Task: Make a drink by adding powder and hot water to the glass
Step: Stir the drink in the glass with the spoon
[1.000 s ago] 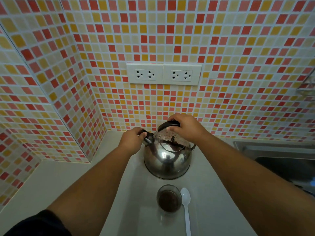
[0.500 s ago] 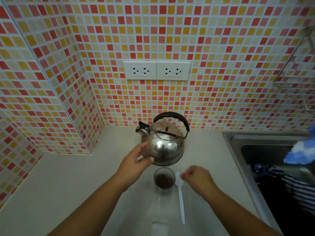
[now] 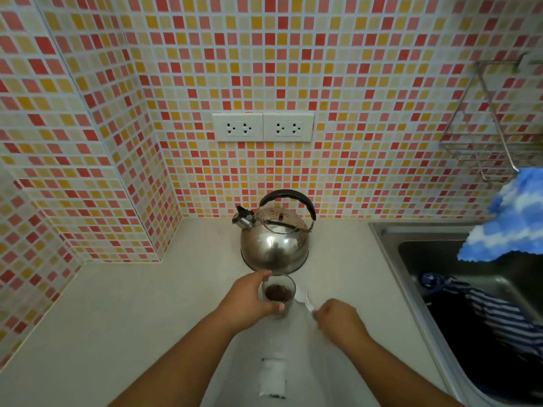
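A small clear glass [image 3: 279,290] with dark brown liquid or powder in it stands on the white counter [image 3: 147,318], just in front of the steel kettle [image 3: 274,248]. My left hand [image 3: 249,301] is wrapped around the glass from the left. To the right of the glass, my right hand [image 3: 338,321] is closed on the handle of a white plastic spoon [image 3: 302,298], whose bowl is lifted beside the glass rim. The kettle has a black handle and stands untouched near the tiled wall. A small white sachet [image 3: 271,380] lies on the counter nearer to me.
A steel sink [image 3: 417,259] lies at the right with a striped cloth [image 3: 493,312] in it. A blue and white cloth [image 3: 511,224] hangs under a wire rack [image 3: 484,148]. Two wall sockets [image 3: 263,127] sit above the kettle. Tiled walls close the left and back.
Both hands left the kettle and came down towards me. The left hand has taken hold of the glass and the right hand has picked up the spoon from the counter.
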